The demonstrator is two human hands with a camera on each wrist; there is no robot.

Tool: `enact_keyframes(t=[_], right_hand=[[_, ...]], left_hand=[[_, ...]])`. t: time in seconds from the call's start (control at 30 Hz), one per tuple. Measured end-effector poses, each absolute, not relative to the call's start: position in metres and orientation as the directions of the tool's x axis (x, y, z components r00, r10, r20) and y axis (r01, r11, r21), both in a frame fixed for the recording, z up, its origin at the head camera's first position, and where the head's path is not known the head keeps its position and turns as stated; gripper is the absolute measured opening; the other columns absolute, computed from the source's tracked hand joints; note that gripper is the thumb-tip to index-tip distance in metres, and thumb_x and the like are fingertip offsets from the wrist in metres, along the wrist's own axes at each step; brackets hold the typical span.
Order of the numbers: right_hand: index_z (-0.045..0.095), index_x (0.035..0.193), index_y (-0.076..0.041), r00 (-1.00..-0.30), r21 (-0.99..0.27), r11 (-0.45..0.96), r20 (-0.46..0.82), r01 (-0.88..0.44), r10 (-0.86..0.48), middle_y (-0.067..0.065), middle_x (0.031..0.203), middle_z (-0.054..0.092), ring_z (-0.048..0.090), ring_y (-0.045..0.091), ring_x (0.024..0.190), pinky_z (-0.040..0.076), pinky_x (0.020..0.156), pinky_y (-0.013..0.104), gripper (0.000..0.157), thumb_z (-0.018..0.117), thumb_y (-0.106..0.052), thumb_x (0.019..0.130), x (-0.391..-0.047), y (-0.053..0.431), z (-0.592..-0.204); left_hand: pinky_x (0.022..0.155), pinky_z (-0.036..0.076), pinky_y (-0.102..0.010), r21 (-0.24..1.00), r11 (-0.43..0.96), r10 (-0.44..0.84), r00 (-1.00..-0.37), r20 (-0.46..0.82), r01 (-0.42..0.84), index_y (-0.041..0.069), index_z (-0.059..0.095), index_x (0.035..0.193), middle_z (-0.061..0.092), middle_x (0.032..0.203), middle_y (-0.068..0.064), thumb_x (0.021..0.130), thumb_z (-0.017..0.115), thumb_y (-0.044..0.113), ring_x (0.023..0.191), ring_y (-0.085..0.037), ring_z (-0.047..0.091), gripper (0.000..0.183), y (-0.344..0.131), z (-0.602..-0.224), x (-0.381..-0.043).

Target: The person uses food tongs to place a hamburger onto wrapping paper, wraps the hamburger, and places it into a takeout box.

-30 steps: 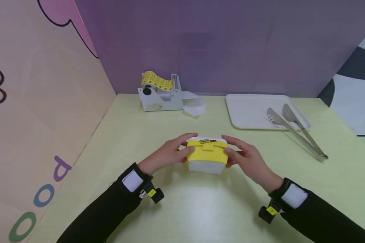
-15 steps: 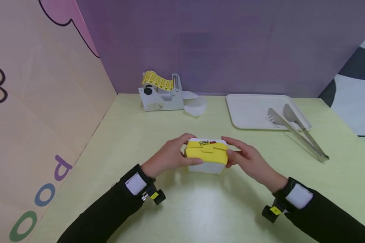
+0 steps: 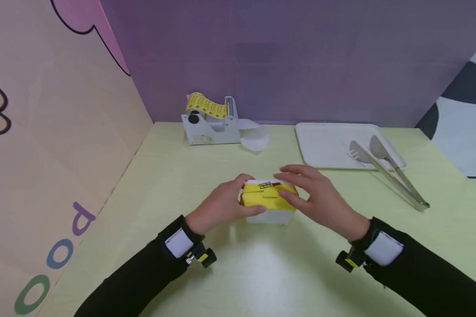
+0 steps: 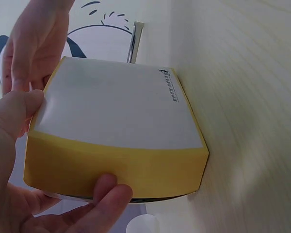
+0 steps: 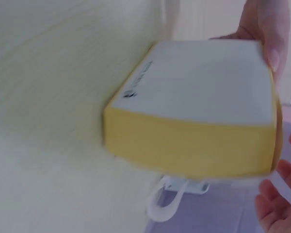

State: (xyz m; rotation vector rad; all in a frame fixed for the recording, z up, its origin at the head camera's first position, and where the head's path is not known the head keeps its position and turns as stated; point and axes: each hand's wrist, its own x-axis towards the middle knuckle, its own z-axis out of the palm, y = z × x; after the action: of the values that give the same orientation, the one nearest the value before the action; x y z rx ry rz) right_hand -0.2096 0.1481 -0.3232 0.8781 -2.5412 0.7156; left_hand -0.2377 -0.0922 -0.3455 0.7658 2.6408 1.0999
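Note:
A small yellow and white cardboard food box (image 3: 270,216) is in the middle of the head view, its yellow lid flap and tab facing me. My left hand (image 3: 226,200) grips its left end, thumb across the front and fingers round the side and back. In the left wrist view, the box's white front (image 4: 119,104) carries small dark print, and fingers curl on its yellow side. Over the lid's right part hovers my right hand (image 3: 321,193), fingers extended. In the right wrist view, the right fingertips (image 5: 271,194) are apart from the box.
A label dispenser (image 3: 212,132) with a yellow label roll stands at the back, loose white backing paper (image 3: 255,137) beside it. At the back right, metal tongs (image 3: 400,182) lie partly across a white tray (image 3: 321,152). A purple wall (image 3: 285,66) rises behind the table.
My left thumb has moved across the front of the box. My right hand has come off the box's right end and lifted over the lid. The box has barely moved.

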Motion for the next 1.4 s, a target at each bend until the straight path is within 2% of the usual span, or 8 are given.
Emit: enact_keyframes(t=[0.07, 0.2, 0.57, 0.83, 0.93, 1.13, 1.23, 1.4], right_hand=[[0.069, 0.118, -0.006, -0.733, -0.321, 0.676, 0.459, -0.663, -0.501, 0.012, 0.125, 0.062, 0.056, 0.032, 0.115, 0.050, 0.088, 0.047, 0.030, 0.071, -0.010, 0.088, -0.211, 0.139, -0.320], [0.071, 0.113, -0.003, -0.757, -0.325, 0.697, 0.425, -0.639, -0.496, 0.014, 0.120, 0.065, 0.059, 0.032, 0.112, 0.050, 0.090, 0.047, 0.024, 0.069, -0.007, 0.089, -0.213, 0.129, -0.319], [0.072, 0.112, -0.003, -0.740, -0.303, 0.689, 0.431, -0.658, -0.517, 0.013, 0.115, 0.067, 0.064, 0.030, 0.106, 0.052, 0.088, 0.044, 0.024, 0.068, -0.004, 0.089, -0.221, 0.129, -0.323], [0.072, 0.113, -0.003, -0.722, -0.278, 0.683, 0.433, -0.676, -0.539, 0.013, 0.117, 0.066, 0.064, 0.030, 0.105, 0.054, 0.084, 0.042, 0.025, 0.069, -0.005, 0.088, -0.221, 0.131, -0.325], [0.069, 0.120, -0.004, -0.713, -0.268, 0.671, 0.405, -0.691, -0.572, 0.014, 0.123, 0.063, 0.061, 0.030, 0.108, 0.054, 0.083, 0.041, 0.033, 0.072, -0.014, 0.088, -0.220, 0.136, -0.326], [0.055, 0.138, -0.009, -0.672, -0.125, 0.670, 0.300, -0.732, -0.677, 0.016, 0.143, 0.048, 0.049, 0.035, 0.126, 0.048, 0.095, 0.046, 0.069, 0.081, -0.034, 0.079, -0.217, 0.151, -0.326], [0.053, 0.140, -0.009, -0.646, -0.069, 0.658, 0.293, -0.749, -0.705, 0.018, 0.144, 0.046, 0.049, 0.036, 0.126, 0.048, 0.094, 0.045, 0.072, 0.081, -0.034, 0.079, -0.217, 0.154, -0.326], [0.057, 0.137, -0.010, -0.626, -0.051, 0.646, 0.313, -0.762, -0.714, 0.017, 0.143, 0.048, 0.051, 0.035, 0.123, 0.051, 0.091, 0.043, 0.068, 0.081, -0.035, 0.079, -0.219, 0.155, -0.329]], left_hand=[[0.066, 0.049, -0.029, 0.686, 0.607, 0.521, -0.853, 0.039, 0.402, 0.015, 0.043, 0.138, 0.063, 0.100, 0.003, 0.081, 0.076, 0.046, 0.079, -0.014, 0.058, 0.073, -0.091, -0.345, -0.237], [0.064, 0.048, -0.028, 0.668, 0.621, 0.520, -0.853, 0.041, 0.411, 0.014, 0.042, 0.139, 0.062, 0.095, 0.003, 0.082, 0.075, 0.049, 0.075, -0.014, 0.058, 0.074, -0.090, -0.344, -0.235], [0.072, 0.049, -0.029, 0.673, 0.623, 0.516, -0.856, 0.029, 0.398, 0.013, 0.038, 0.141, 0.060, 0.105, 0.000, 0.081, 0.076, 0.048, 0.085, -0.015, 0.057, 0.079, -0.092, -0.344, -0.234], [0.065, 0.048, -0.028, 0.672, 0.627, 0.511, -0.859, 0.026, 0.394, 0.011, 0.042, 0.135, 0.060, 0.095, 0.000, 0.081, 0.076, 0.049, 0.078, -0.016, 0.057, 0.074, -0.090, -0.343, -0.234], [0.063, 0.048, -0.028, 0.668, 0.633, 0.501, -0.865, 0.031, 0.391, 0.011, 0.042, 0.134, 0.060, 0.092, 0.001, 0.081, 0.075, 0.049, 0.074, -0.015, 0.057, 0.073, -0.090, -0.343, -0.233], [0.060, 0.048, -0.028, 0.646, 0.640, 0.505, -0.861, 0.056, 0.417, 0.008, 0.044, 0.131, 0.060, 0.087, 0.001, 0.083, 0.074, 0.049, 0.068, -0.013, 0.058, 0.070, -0.088, -0.344, -0.232], [0.060, 0.048, -0.028, 0.632, 0.644, 0.506, -0.859, 0.071, 0.431, 0.008, 0.045, 0.130, 0.061, 0.087, 0.001, 0.083, 0.073, 0.049, 0.068, -0.013, 0.058, 0.068, -0.088, -0.343, -0.232], [0.059, 0.047, -0.027, 0.587, 0.667, 0.509, -0.856, 0.090, 0.458, 0.009, 0.046, 0.132, 0.060, 0.087, 0.001, 0.084, 0.071, 0.051, 0.068, -0.012, 0.057, 0.068, -0.087, -0.343, -0.232]])
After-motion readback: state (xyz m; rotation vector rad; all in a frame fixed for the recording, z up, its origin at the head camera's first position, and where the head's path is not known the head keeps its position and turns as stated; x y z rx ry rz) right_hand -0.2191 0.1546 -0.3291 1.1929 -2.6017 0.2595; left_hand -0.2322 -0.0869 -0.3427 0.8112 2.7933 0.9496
